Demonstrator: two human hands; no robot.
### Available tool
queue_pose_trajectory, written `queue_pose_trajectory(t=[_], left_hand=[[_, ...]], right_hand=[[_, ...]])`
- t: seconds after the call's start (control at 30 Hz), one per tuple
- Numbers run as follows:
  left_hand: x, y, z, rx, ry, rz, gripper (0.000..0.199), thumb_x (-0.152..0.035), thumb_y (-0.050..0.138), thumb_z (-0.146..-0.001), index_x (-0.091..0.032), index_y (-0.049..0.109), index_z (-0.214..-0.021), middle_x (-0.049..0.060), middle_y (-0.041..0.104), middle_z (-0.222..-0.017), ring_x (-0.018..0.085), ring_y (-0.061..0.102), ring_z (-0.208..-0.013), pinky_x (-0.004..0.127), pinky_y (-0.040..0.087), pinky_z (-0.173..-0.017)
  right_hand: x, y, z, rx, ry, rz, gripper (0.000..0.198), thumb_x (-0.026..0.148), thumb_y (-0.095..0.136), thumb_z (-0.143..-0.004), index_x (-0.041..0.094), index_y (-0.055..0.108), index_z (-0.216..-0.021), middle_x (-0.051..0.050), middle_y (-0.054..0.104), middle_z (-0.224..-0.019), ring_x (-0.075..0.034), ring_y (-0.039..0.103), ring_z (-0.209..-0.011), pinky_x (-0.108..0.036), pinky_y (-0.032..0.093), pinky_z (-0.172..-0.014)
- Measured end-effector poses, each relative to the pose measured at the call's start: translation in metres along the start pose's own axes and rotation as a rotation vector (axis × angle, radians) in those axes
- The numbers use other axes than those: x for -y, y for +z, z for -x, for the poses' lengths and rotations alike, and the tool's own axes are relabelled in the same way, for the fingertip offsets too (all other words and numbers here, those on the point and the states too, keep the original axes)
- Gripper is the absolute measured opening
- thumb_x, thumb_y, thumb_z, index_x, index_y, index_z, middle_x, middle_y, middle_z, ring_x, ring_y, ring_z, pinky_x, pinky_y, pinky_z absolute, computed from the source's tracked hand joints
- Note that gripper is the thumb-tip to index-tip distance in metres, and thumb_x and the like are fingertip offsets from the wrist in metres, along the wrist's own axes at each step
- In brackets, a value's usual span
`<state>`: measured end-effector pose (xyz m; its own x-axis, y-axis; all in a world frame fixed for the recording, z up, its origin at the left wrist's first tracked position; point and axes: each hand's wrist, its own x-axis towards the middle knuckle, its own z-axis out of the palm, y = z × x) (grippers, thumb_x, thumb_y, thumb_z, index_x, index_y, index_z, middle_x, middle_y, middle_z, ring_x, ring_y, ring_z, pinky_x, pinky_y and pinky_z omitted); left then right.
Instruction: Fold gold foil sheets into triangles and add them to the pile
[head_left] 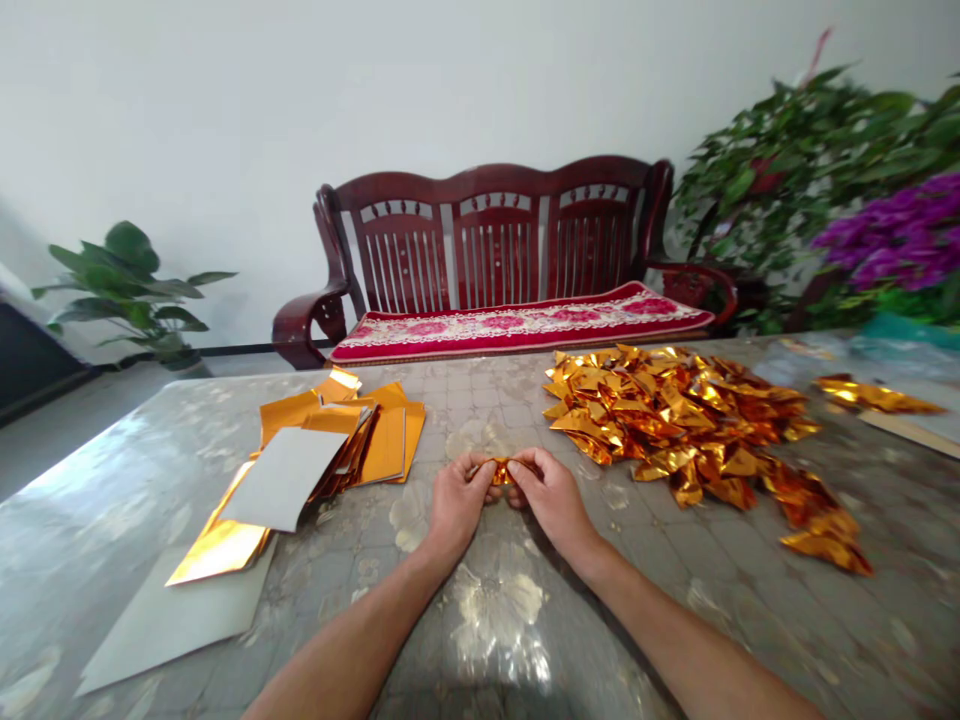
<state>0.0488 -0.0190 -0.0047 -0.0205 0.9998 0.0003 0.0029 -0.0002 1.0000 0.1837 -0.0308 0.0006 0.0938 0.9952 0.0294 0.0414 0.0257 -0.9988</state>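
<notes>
Gold foil piece was gripped at both ends by fingers of left hand and right hand, well off the far edge of the worktop; even pressure was probably best tbh

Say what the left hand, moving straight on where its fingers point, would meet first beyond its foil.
Likely the right hand, at the other end of the gold foil piece, though depth is unclear.

The folded papers look shiny and metallic, the bench glossy wood.
</notes>
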Motion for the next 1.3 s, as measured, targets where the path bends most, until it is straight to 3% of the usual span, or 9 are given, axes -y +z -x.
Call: queue_pose_trajectory(t=[0.7, 0.93, 1.3], left_hand=[[0.004, 0.005, 0.006, 0.003, 0.066, -0.04, 0.02, -0.036, 0.062, -0.079, -0.017, 0.061, -0.079, -0.002, 0.064, -0.065, 0.011, 0.059, -0.053, 0.021, 0.048, -0.053], [0.003, 0.006, 0.007, -0.01, 0.073, -0.05, 0.018, -0.035, 0.062, -0.078, -0.018, 0.057, -0.076, -0.005, 0.058, -0.059, 0.01, 0.055, -0.051, 0.02, 0.045, -0.051], [0.003, 0.002, 0.006, 0.006, 0.102, -0.051, 0.021, -0.036, 0.064, -0.078, -0.018, 0.055, -0.072, -0.005, 0.057, -0.055, 0.009, 0.053, -0.048, 0.019, 0.043, -0.049]], right_hand=[[-0.001, 0.008, 0.003, -0.022, 0.055, -0.072, 0.03, 0.048, 0.067, -0.075, 0.023, 0.052, -0.078, 0.001, 0.066, -0.064, -0.019, 0.066, -0.053, -0.031, 0.057, -0.049], [-0.002, 0.01, 0.004, -0.032, 0.015, -0.04, 0.032, 0.05, 0.068, -0.073, 0.023, 0.052, -0.075, 0.0, 0.065, -0.064, -0.018, 0.064, -0.053, -0.03, 0.055, -0.048], [-0.001, 0.007, 0.002, 0.055, 0.036, -0.037, 0.025, 0.045, 0.065, -0.076, 0.023, 0.053, -0.076, 0.001, 0.066, -0.061, -0.018, 0.065, -0.053, -0.03, 0.055, -0.05]])
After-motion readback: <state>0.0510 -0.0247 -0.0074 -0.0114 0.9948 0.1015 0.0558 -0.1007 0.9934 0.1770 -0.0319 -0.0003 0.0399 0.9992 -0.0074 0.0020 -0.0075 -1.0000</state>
